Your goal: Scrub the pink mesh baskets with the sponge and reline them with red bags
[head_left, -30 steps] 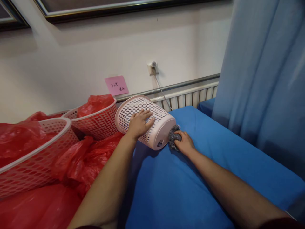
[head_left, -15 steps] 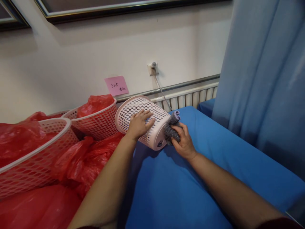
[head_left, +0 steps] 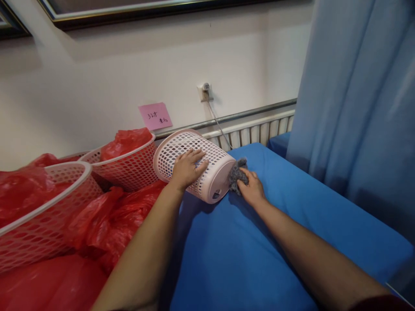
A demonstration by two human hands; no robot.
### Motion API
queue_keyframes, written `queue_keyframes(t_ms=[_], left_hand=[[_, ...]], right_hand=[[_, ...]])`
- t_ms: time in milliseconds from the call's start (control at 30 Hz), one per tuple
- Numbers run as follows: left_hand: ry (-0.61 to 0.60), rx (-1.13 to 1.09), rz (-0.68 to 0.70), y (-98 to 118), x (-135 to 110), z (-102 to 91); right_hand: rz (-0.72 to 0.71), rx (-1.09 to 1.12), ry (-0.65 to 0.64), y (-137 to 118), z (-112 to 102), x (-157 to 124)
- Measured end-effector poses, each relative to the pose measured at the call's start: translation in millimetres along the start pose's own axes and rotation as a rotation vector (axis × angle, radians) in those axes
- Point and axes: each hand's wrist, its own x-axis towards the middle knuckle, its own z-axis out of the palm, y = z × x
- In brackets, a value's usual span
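Note:
A pale pink perforated plastic basket (head_left: 214, 155) lies on its side on the blue-covered bed (head_left: 233, 255), its solid base turned to the right. My left hand (head_left: 188, 169) rests on the basket's side with fingers spread and nothing in its grasp. In my right hand (head_left: 252, 186) is a bunched grey cloth (head_left: 237, 176), gripped between thumb and fingers. The cloth is against or very near the right part of the basket's base; exact contact is hard to tell.
Left of the bed stand pink baskets (head_left: 125, 162) lined with red plastic bags (head_left: 119, 224). Behind run a radiator (head_left: 254, 131) and a pipe, under a wall socket (head_left: 205, 92) with a plugged cord. A pink note (head_left: 155, 115) is on the wall. A blue curtain (head_left: 350, 108) hangs at right.
My right hand has shifted the grey cloth slightly across the basket's base, exposing more of it. The cloth is bunched differently. My left hand stays on the basket's side.

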Motion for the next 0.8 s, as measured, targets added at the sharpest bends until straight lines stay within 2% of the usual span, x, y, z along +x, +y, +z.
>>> queue_keyframes(t_ms=[67,200,300,467,600,667,700,767,800], left_hand=[[0.001,-0.002,-0.003,0,-1,-0.3],[0.006,0.009,-0.014,0,-1,0.0],[0.005,0.016,-0.018,0,-2,-0.1],[0.008,-0.002,-0.026,1,-3,-1.4],[0.001,-0.005,-0.023,0,-3,-1.5],[-0.001,-0.006,-0.024,0,-3,-1.0],[0.001,-0.006,-0.024,0,-3,-0.8],[0.005,-0.007,-0.023,0,-2,-0.3],[0.004,-0.007,-0.022,0,-2,-0.3]], right_hand=[[-0.043,-0.004,0.019,-6,0,-1],[-0.007,-0.112,-0.187,-11,5,-12],[-0.008,-0.130,-0.267,-11,9,-19],[0.056,-0.132,-0.207,-10,9,-19],[-0.017,-0.065,-0.270,-12,8,-18],[-0.012,-0.044,-0.233,-14,4,-16],[-0.003,-0.029,-0.170,-16,1,-15],[-0.049,0.052,0.022,-21,-4,-15],[-0.117,0.114,0.110,-25,-6,-16]])
